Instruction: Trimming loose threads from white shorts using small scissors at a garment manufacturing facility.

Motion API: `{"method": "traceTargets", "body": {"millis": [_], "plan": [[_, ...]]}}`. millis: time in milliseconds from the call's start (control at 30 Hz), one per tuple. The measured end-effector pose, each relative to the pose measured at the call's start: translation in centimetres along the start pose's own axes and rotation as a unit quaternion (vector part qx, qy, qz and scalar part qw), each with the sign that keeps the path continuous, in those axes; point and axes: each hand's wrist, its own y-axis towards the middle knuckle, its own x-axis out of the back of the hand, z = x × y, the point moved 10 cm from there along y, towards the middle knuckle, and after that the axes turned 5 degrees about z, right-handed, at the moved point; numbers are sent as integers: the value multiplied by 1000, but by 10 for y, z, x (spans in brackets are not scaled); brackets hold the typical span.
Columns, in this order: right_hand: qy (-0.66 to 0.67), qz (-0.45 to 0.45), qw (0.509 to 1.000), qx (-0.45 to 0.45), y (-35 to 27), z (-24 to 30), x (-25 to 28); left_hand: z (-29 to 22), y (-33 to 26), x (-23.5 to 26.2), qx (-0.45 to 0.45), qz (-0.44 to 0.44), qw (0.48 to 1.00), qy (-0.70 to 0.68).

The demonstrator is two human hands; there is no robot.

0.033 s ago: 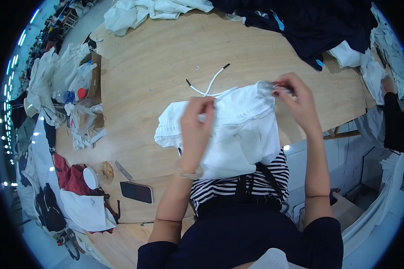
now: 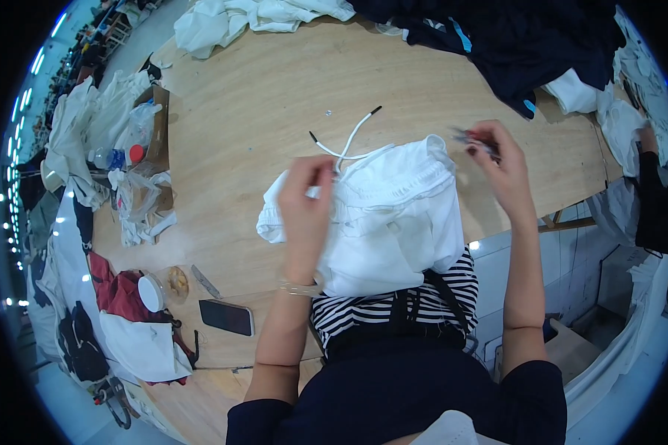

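Observation:
A white garment (image 2: 393, 230) with a gathered elastic waistband lies bunched at the table's near edge, partly over my lap. Its white drawstring (image 2: 351, 141) with dark tips loops out onto the wood beyond the waistband. Over the garment's left part is my left hand (image 2: 304, 204), fingers curled together by the drawstring's base; whatever they pinch is hidden. Just off the waistband's right end, my right hand (image 2: 499, 159) is closed around small thread snips (image 2: 485, 141) with some red on them. The snips' tip points left, apart from the cloth.
To the left lie a phone (image 2: 226, 317), a knife-like blade (image 2: 205, 281) and a round white lid (image 2: 151, 294). A cardboard box (image 2: 158, 133) holds plastic bags and a bottle. Dark garments (image 2: 527, 44) pile up at the far right; another person's sleeve (image 2: 649, 200) shows at the right edge.
My left hand has shifted left along the waistband. My right hand, with the snips, has moved slightly right, away from the waistband's end. The garment has hardly moved.

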Motion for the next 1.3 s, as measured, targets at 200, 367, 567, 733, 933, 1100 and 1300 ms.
{"method": "traceTargets", "body": {"millis": [200, 367, 567, 733, 933, 1100, 1300], "plan": [[-76, 0, 989, -125, -17, -74, 28, 35, 16, 70, 46, -10, 995, 91], [-107, -4, 992, -68, -20, -74, 10, 79, -15, 109, 151, -8, 947, 283], [-11, 62, 988, -138, -17, -64, -21, 139, -76, 118, 438, 78, 896, 15], [-43, 187, 973, -130, -18, -67, -40, 109, -67, 105, 253, 98, 958, -97], [-102, 265, 949, -134, -9, -68, -61, 109, -64, 85, 241, 119, 951, -152], [-80, 275, 949, -133, -4, -75, -59, 116, -60, 79, 214, 166, 959, -83], [228, 195, 940, -161, -11, -40, -38, 90, -57, 86, 130, 78, 941, -302]]}}
